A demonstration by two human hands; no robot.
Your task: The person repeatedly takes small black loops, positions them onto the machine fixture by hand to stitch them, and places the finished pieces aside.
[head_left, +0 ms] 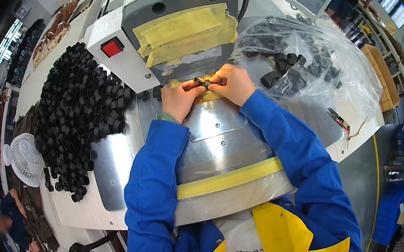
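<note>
Both hands, left hand (177, 99) and right hand (231, 84), pinch a small black ring (203, 82) with fingers clamped, under the machine head (178, 29) at twelve o'clock; black rings pile (78, 110) at nine.

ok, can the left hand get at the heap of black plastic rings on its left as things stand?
Probably yes, once it lets go. The left hand is pinching a small black part under the machine head with the right hand; the heap of black plastic rings lies open beside it.
</note>
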